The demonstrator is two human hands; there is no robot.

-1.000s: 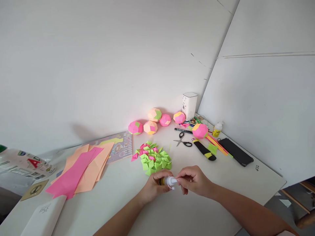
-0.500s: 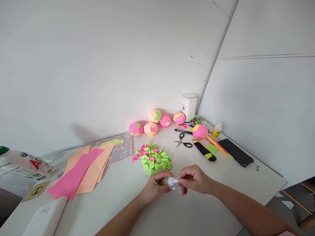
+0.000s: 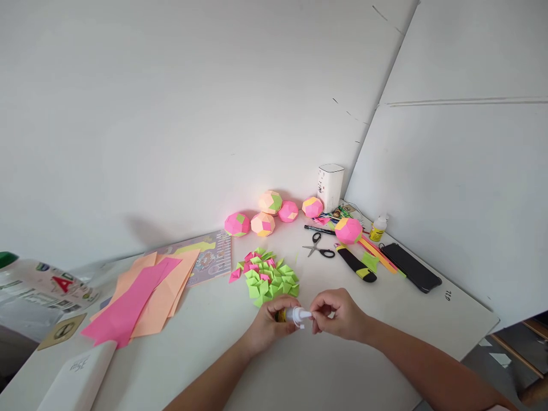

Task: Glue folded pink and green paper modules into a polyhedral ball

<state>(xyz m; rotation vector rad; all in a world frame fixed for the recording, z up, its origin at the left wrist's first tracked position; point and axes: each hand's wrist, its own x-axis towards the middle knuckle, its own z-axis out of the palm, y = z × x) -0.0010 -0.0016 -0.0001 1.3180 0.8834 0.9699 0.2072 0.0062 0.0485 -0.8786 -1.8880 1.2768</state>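
Small white-nozzled glue bottle (image 3: 291, 314) inside left hand (image 3: 269, 325), fingers closed around; right hand (image 3: 338, 314) pinches nozzle tip. Green-pink folded-paper pile (image 3: 270, 278) just beyond bottle.

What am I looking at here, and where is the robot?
There is no robot: these are a person's bare hands, seen by one camera worn on the head, looking forward and down.

The left hand holds a small bottle on its side. The right hand has its fingertips at the tip of the white nozzle; whether they pinch it is too small to tell.

On the white table lie folded pieces in green and pink, flat sheets, scissors and a black-and-yellow tool. Six paper balls sit farther back, and a second bottle stands at the right.
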